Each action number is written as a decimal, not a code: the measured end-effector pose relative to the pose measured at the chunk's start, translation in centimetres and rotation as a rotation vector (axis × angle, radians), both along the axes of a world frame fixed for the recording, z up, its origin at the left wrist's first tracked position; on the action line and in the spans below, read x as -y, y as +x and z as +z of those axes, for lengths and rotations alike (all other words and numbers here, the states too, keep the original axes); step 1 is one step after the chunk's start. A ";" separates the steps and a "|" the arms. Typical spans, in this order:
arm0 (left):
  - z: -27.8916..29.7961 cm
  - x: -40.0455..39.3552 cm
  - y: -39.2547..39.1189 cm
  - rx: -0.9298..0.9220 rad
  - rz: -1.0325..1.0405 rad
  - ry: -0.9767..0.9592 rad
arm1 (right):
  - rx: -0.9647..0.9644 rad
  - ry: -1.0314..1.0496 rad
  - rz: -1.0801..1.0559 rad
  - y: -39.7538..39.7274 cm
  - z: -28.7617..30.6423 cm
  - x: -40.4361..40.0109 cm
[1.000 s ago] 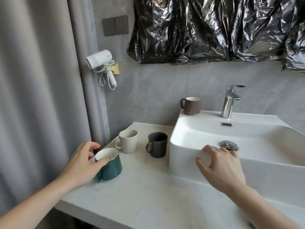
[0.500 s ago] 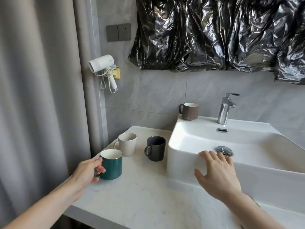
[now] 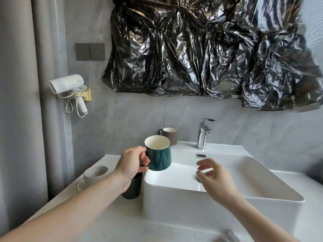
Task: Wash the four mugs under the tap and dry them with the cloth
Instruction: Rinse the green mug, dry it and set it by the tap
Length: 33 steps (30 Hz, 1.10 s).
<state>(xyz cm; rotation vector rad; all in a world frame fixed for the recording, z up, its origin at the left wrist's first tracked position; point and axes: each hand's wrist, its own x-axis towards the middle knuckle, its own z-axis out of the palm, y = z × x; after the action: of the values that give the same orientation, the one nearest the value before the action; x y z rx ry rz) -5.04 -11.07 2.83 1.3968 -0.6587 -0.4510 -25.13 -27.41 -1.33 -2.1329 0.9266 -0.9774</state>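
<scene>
Green glazed mug (image 3: 158, 155), white inside with a thin pale rim, stands nearly upright in our left hand (image 3: 131, 162), mouth up, handle toward us, over the left edge of the sink (image 3: 176, 198). Our right hand (image 3: 212, 173) hovers loosely open above the basin.

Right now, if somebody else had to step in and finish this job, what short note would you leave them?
Left hand holds the green mug by its handle, lifted over the basin's left edge.
Right hand is open, hovering above the basin, holding nothing.
Cream mug and black mug stand on the counter; the brown mug sits on the basin's back ledge beside the tap.
No water is visibly running, so probably nothing is washed yet.
Left: wash and dry all four. A greyish thing at the bottom edge may be the cloth.
</scene>
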 end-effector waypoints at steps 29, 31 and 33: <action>-7.3 31.0 2.7 0.264 -0.221 -0.033 | 0.500 -0.103 -0.222 9.0 5.9 23.5; -7.5 31.2 2.7 0.296 -0.209 -0.040 | 0.516 -0.148 -0.213 9.0 5.5 23.9; -7.5 31.3 2.7 0.326 -0.211 -0.071 | 0.530 -0.166 -0.176 9.0 4.8 24.1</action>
<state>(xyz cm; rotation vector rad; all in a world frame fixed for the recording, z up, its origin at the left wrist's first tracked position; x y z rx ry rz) -2.39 -42.39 -4.69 1.3509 -1.0846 -0.3632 -16.18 -51.54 3.46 -1.7906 0.7895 -1.6556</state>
